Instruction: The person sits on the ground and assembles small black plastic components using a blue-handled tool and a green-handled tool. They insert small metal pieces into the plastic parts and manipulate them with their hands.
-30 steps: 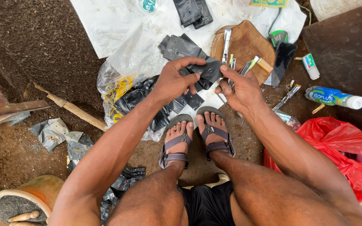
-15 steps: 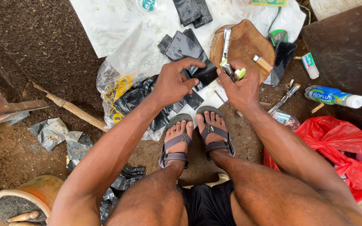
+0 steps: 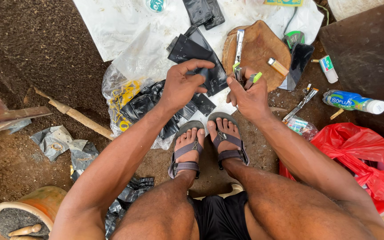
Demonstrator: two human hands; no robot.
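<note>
Two hands work above two sandalled feet (image 3: 207, 144) on bare earth. The left hand (image 3: 181, 86) is curled shut, pinching one small black plastic bag (image 3: 210, 76) at its edge. The right hand (image 3: 249, 94) is closed around one small tool with green-tipped handles (image 3: 255, 78); its metal end sits just beside the bag's edge, though whether it touches cannot be told.

At 12 o'clock from the hands lie more flat black bags (image 3: 187, 49), at least three loose ones, on a white plastic sheet (image 3: 121, 22), with a second stack of black bags (image 3: 205, 11) further out. At 1 o'clock is one round wooden block (image 3: 263, 46) carrying one long metal tool (image 3: 239, 42) and one lighter (image 3: 278, 67); one dark phone (image 3: 299, 62) leans at its right edge.

At 3 o'clock lie one plastic bottle (image 3: 354, 101) on its side and one pair of metal tongs (image 3: 302, 103). At 4 o'clock is one red plastic bag (image 3: 361, 158). At 9 o'clock a clear bag stuffed with black bags (image 3: 134, 104) crowds against the left wrist, with one wooden stick (image 3: 78, 115) beyond. At 8 o'clock sits one clay pot (image 3: 23, 215).
</note>
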